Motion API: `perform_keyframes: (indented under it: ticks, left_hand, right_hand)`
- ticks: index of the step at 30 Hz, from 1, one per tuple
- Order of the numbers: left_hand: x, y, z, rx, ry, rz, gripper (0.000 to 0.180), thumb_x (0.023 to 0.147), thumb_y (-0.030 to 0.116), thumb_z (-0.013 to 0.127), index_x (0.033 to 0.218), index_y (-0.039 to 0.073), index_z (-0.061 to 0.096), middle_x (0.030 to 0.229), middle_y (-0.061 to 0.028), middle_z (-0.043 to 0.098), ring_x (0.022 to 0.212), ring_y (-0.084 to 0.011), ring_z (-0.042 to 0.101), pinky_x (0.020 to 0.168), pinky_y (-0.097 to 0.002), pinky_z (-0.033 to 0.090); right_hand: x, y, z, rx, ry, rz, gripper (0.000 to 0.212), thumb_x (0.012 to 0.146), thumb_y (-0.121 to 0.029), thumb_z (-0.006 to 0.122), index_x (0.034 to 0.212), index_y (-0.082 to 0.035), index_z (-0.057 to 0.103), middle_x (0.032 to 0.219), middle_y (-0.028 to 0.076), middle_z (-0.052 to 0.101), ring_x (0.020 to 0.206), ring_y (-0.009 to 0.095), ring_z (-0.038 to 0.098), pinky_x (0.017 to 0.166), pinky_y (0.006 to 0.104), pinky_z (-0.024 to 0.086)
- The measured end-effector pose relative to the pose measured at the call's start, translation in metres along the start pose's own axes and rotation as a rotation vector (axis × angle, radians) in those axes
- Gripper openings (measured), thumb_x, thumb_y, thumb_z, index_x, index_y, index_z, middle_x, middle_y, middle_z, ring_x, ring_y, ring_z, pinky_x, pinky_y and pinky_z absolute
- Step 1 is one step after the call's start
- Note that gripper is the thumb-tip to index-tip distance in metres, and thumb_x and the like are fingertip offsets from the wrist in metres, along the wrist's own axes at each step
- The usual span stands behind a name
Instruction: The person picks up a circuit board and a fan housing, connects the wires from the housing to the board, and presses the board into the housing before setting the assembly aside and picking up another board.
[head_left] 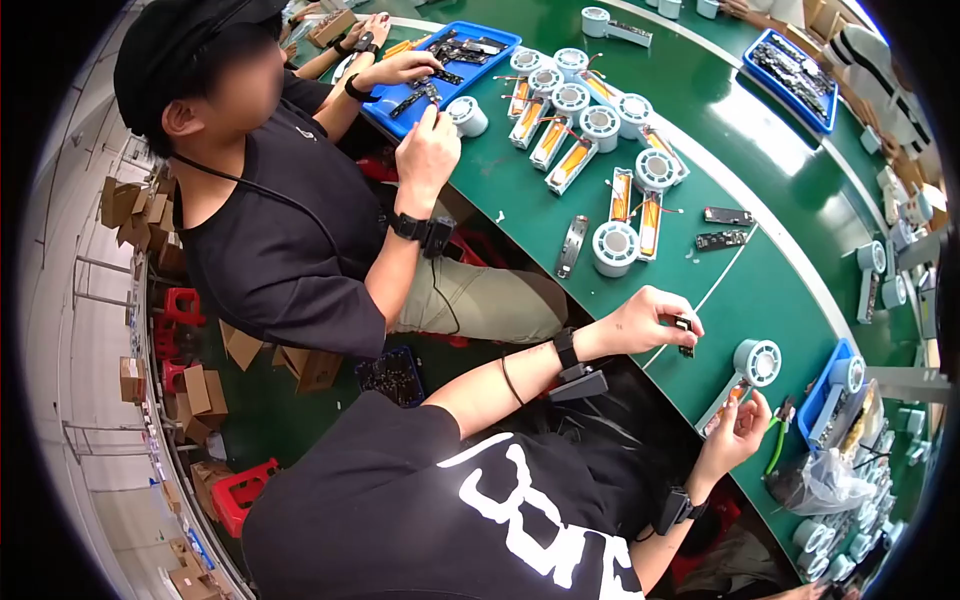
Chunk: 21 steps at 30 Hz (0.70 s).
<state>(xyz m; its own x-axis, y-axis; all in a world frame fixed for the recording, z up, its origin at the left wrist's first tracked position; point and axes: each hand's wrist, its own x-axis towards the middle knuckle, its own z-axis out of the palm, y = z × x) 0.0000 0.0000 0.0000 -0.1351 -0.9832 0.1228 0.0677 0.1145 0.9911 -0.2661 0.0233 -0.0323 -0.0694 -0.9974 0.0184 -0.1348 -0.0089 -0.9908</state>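
Observation:
My left hand (662, 320) is closed, with a small dark circuit board (685, 338) pinched upright between thumb and fingers over the table edge. To its right, my right hand (735, 435) grips the handle of a pale blue handheld fan (757, 363). The fan's round head points away from me, and its handle is uncovered, showing a strip of orange inside. A gap separates the board from the fan. Two dark circuit boards (722, 240) lie farther off on the green table (540, 215), near a curved grey strip (573, 247).
Several opened fans (615, 248) with orange batteries stand beyond my left hand. A co-worker (290, 220) at left handles boards by a blue tray (480, 40). Green-handled cutters (778, 440), a blue bin (825, 395) and a plastic bag (830, 485) lie right of my right hand.

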Motion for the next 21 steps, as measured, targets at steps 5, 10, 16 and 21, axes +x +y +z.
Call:
perform_keyframes:
  ticks: [5,10,16,21]
  left_hand:
    - [0.013,0.002,0.02,0.215,-0.008,0.183,0.013,0.085,0.0,0.078,0.098,-0.001,0.073,0.09,-0.0069,0.074,0.085,-0.0123,0.07,0.077,-0.0268,0.056]
    - [0.004,0.004,0.023,0.013,0.111,-0.018,0.024,0.083,-0.011,0.074,0.105,-0.003,0.07,0.096,-0.0099,0.072,0.091,-0.016,0.07,0.08,-0.0277,0.058]
    - [0.011,-0.001,0.02,-0.04,0.082,-0.025,0.01,0.09,-0.006,0.068,0.098,-0.002,0.065,0.088,-0.0086,0.067,0.083,-0.0171,0.066,0.079,-0.0288,0.055]
    - [0.006,0.023,0.053,-0.542,0.291,-0.295,0.011,0.09,0.001,0.073,0.093,-0.001,0.062,0.075,-0.001,0.059,0.073,-0.0093,0.06,0.067,-0.0243,0.052]
  right_hand:
    - [0.011,-0.016,-0.008,-0.069,0.069,-0.211,0.004,0.094,0.006,0.067,0.097,0.003,0.067,0.093,0.003,0.064,0.077,0.01,0.063,0.07,0.0226,0.052]
    - [0.021,-0.027,-0.01,-0.058,-0.023,-0.187,0.013,0.091,0.002,0.072,0.103,0.001,0.068,0.09,0.0,0.065,0.075,0.004,0.061,0.063,0.0182,0.046]
    - [0.011,-0.023,-0.012,-0.135,0.058,-0.203,0.018,0.087,0.003,0.073,0.105,-0.001,0.07,0.086,-0.001,0.061,0.063,0.003,0.05,0.056,0.0195,0.039]
    - [0.016,-0.037,-0.016,-0.193,0.088,-0.304,0.026,0.081,0.005,0.074,0.105,-0.005,0.072,0.09,0.002,0.064,0.071,0.01,0.054,0.063,0.0249,0.045]
